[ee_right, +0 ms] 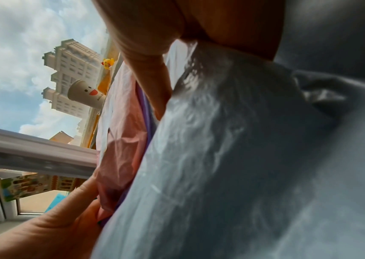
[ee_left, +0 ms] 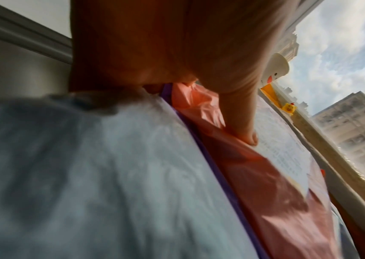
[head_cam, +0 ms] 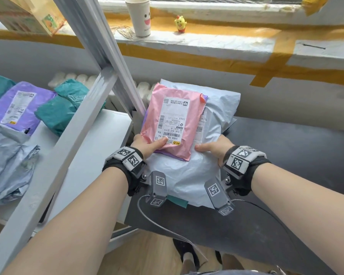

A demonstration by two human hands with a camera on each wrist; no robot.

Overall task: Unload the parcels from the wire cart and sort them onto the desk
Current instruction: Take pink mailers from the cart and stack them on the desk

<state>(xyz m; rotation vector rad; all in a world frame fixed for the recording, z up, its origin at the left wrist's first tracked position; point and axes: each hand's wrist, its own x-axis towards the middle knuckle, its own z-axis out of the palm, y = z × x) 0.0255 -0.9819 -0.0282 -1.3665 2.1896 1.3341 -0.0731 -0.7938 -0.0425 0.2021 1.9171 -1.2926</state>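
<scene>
I hold a stack of parcels above the dark desk (head_cam: 286,155). On top lies a pink parcel (head_cam: 173,118) with a white label, under it a thin purple one (head_cam: 167,153), then a large white mailer (head_cam: 187,175), with a teal corner (head_cam: 177,202) showing beneath. My left hand (head_cam: 147,145) grips the stack's left near edge, thumb on the pink parcel (ee_left: 254,175). My right hand (head_cam: 216,147) grips the right near edge, thumb on the white mailer (ee_right: 221,157). The fingers of both hands are hidden under the stack.
A grey cart frame (head_cam: 83,108) slants across the left. Its white shelf (head_cam: 91,139) holds purple (head_cam: 18,106), teal (head_cam: 68,110) and grey (head_cam: 10,161) parcels. A paper cup (head_cam: 139,15) and a yellow chick figure (head_cam: 180,22) stand on the windowsill.
</scene>
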